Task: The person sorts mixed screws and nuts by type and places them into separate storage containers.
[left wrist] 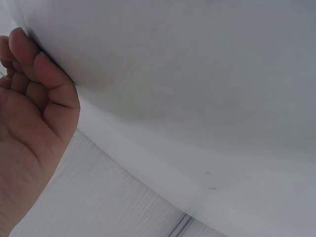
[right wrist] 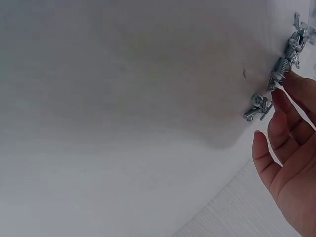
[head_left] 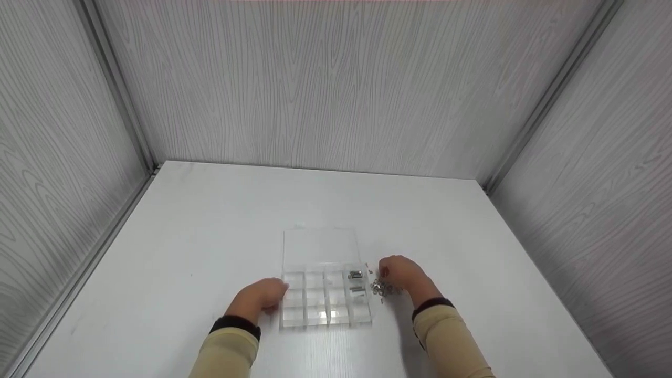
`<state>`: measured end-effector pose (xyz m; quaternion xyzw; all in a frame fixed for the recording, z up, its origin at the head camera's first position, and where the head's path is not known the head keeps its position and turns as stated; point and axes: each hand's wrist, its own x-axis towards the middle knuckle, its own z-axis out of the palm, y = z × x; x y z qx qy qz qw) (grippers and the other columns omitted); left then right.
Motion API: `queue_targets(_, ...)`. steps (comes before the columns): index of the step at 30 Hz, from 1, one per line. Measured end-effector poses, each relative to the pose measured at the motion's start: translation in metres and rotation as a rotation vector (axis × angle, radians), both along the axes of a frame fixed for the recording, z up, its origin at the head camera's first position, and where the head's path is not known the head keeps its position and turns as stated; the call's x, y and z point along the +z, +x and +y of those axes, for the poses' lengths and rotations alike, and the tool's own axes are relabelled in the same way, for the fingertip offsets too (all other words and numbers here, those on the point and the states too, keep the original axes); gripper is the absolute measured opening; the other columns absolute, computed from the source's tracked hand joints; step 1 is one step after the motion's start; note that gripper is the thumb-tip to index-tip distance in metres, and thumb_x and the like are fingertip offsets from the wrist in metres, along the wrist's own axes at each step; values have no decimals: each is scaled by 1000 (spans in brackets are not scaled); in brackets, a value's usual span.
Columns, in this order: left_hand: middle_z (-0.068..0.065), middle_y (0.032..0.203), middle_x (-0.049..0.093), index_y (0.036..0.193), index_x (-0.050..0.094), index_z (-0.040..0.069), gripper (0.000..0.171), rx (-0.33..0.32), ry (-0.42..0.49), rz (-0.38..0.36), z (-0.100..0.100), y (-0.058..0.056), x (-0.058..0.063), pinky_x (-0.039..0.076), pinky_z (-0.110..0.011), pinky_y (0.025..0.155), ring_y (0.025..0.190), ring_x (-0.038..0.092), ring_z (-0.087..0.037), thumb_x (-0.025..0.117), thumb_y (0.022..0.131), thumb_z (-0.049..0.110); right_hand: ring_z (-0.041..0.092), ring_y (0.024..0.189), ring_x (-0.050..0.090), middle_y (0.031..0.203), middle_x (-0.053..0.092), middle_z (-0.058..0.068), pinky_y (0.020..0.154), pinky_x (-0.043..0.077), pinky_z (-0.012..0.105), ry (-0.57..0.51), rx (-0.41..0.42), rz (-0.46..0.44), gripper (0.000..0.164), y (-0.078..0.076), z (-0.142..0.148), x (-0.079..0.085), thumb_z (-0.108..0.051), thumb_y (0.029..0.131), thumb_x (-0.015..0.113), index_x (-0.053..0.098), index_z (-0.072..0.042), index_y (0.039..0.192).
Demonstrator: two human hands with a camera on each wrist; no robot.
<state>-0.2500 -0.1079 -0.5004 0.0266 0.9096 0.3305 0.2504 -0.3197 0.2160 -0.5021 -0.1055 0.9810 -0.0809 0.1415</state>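
A clear plastic compartment box (head_left: 326, 300) lies on the white table with its transparent lid (head_left: 320, 245) folded back on the far side. My left hand (head_left: 264, 294) grips the box's left wall, thumb at the rim; its curled fingers (left wrist: 52, 74) show in the left wrist view. Just right of the box, small metal hardware lies in a pile (head_left: 386, 289), with bolts (right wrist: 281, 69) among it. My right hand (head_left: 403, 273) reaches down to this pile. Its thumb and index fingertips (right wrist: 280, 98) are right at the pieces, slightly apart, the other fingers loosely bent.
Two right-hand compartments contain metal pieces (head_left: 356, 274), (head_left: 358, 289). A few loose bits (head_left: 369, 271) lie between box and pile. Grey wood-grain panels (head_left: 294, 89) enclose the table (head_left: 220, 220) at the back and both sides.
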Motion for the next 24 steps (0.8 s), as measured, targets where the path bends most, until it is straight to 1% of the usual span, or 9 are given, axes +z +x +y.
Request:
queue_targets(3,-1,48,38,70,48,7,37,-22,-4,9,0,-1,0,33,-24,45,41,34,-12,31,99,24,15,69,51,75,55,-3,65,45,32,11,11,14,8,1,0,-1,-11,82,65,59,-16,79)
queue_targets(7,0,47,37,65,47,8,40,-32,-8,15,1,-1,1,33,-24,45,39,33,-11,31,98,23,15,67,48,73,51,-2,62,43,32,49,55,51,11,3,0,-2,-12,81,65,56,-14,75)
queue_targets(10,0,46,37,65,47,8,40,-29,-8,8,1,-2,0,32,-24,44,39,32,-11,31,98,23,16,65,47,71,50,-2,59,41,31,43,54,64,14,3,0,-2,-12,80,65,53,-14,73)
queue_targets(14,0,46,36,64,47,8,40,-29,-9,16,1,-2,-1,32,-24,44,39,32,-12,31,98,22,17,64,47,71,50,-1,57,40,32,2,19,78,14,1,-1,0,-11,79,65,52,-13,74)
queue_targets(19,-1,47,38,67,49,7,38,-14,-3,18,0,-2,-1,34,-24,46,41,34,-13,31,98,22,17,68,48,73,52,-2,60,41,32,-7,1,96,15,-1,-6,4,-9,78,67,54,-16,78)
queue_targets(24,-2,51,41,72,52,5,38,-10,-19,20,1,0,0,35,-26,50,43,37,-14,31,98,23,16,68,49,73,53,-4,63,43,32,-19,52,149,13,0,-13,8,-7,78,63,56,-17,79)
